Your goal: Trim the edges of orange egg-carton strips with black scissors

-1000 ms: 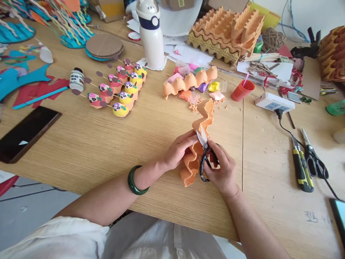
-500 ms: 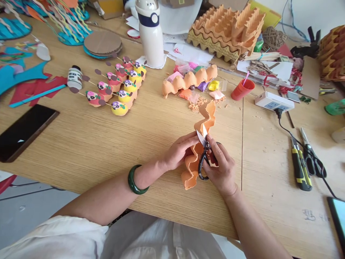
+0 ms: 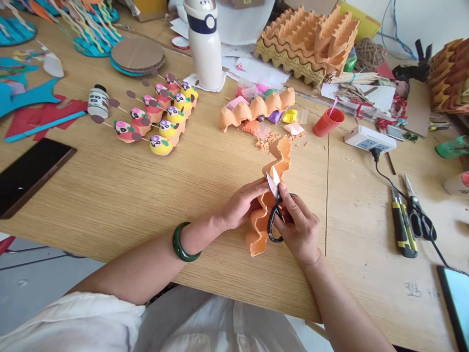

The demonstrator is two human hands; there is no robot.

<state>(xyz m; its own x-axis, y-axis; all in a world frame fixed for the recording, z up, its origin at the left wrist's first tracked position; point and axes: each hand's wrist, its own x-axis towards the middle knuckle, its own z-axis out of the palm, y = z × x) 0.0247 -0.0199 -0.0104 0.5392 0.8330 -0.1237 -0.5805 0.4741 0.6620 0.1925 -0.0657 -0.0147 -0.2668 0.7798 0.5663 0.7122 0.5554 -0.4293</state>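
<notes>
Nearest the camera, a smooth dark-green bangle (image 3: 178,243) circled the left wrist above the pale wooden table (image 3: 205,181). The left hand (image 3: 240,208) had its fingers closed on a long, wavy-edged strip of orange moulded egg carton (image 3: 281,164), fingertips just beside the blades. The right hand (image 3: 302,227) was clamped on a pair of black-handled metal scissors (image 3: 276,197), one finger laid along them near the pivot; the blades stood slightly apart over the middle of the strip.

Little had changed over the last second: hands, scissors and strip kept almost the same places, while the whole view drifted a little, objects at both sides sliding leftward. No severed piece showed, so the cutting seemed barely advanced, though the blades partly hid the edge between them.

Just beyond the strip's far end lay a small heap of orange shavings (image 3: 268,142), and behind that a humped row of orange egg carton (image 3: 256,110) among bright packets. To its right stood a tilted red plastic cup (image 3: 328,123); to its left, a double row of red and yellow painted carton humps (image 3: 171,128). Farthest back rose a tall stack of orange and tan egg trays (image 3: 293,61).
</notes>
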